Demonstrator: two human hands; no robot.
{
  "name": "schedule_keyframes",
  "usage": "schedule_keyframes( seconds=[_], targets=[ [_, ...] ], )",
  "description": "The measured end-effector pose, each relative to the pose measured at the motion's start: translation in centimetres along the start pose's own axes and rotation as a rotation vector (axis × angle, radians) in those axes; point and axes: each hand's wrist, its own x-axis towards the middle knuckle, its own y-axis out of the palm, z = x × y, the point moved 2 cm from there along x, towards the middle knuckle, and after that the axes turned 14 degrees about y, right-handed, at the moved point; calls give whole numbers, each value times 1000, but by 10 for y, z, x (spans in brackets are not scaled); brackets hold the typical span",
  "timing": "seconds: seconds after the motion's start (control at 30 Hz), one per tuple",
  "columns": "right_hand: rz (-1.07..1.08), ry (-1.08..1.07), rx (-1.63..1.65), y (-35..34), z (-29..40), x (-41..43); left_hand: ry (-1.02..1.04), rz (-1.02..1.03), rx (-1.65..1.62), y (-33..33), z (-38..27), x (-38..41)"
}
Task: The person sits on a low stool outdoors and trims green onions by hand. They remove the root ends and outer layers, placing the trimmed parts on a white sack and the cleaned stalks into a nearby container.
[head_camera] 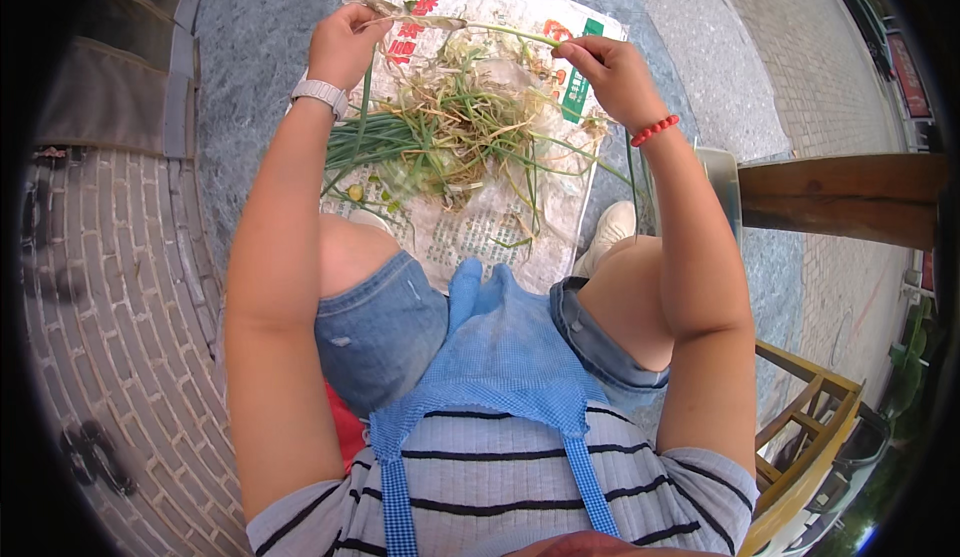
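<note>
My left hand point(349, 43) pinches the papery, dry skin of a scallion point(514, 30) at its left end. The thumb and finger of my right hand point(611, 77) grip its green stalk, so the scallion stretches nearly level between both hands. Long green leaves hang below my right hand, and one green leaf dangles beneath my left. Under the hands, a tangled heap of scallion trimmings point(480, 118), yellowed leaves and pale skins, lies on a printed white woven sack point(555, 253). A bunch of green scallions point(371, 138) rests at the heap's left side.
Right of my right forearm stands a clear plastic container point(721, 174), close to a brown wooden beam point(840, 197). A yellow wooden frame point(814, 422) is at lower right. Brickwork point(120, 257) lines the left. My shoe point(611, 231) is at the sack's right edge.
</note>
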Motion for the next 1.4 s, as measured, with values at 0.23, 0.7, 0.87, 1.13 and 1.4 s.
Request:
schedule_keyframes(
  seconds=[0.23, 0.7, 0.87, 1.13, 1.4],
  targets=[
    [-99, -28, -80, -23, -15, 0, 43, -77, 359, -9, 19, 10],
    [-595, 490, -759, -197, -167, -98, -301, 434, -330, 56, -4, -99],
    [-532, 595, -1113, -223, -235, -137, -74, 782, -159, 129, 39, -148],
    [-144, 448, -705, -168, -168, -109, -231, 1072, 790, 155, 228, -177],
    [124, 387, -620, -114, -109, -83, -210, 811, 834, 160, 266, -155]
  ],
)
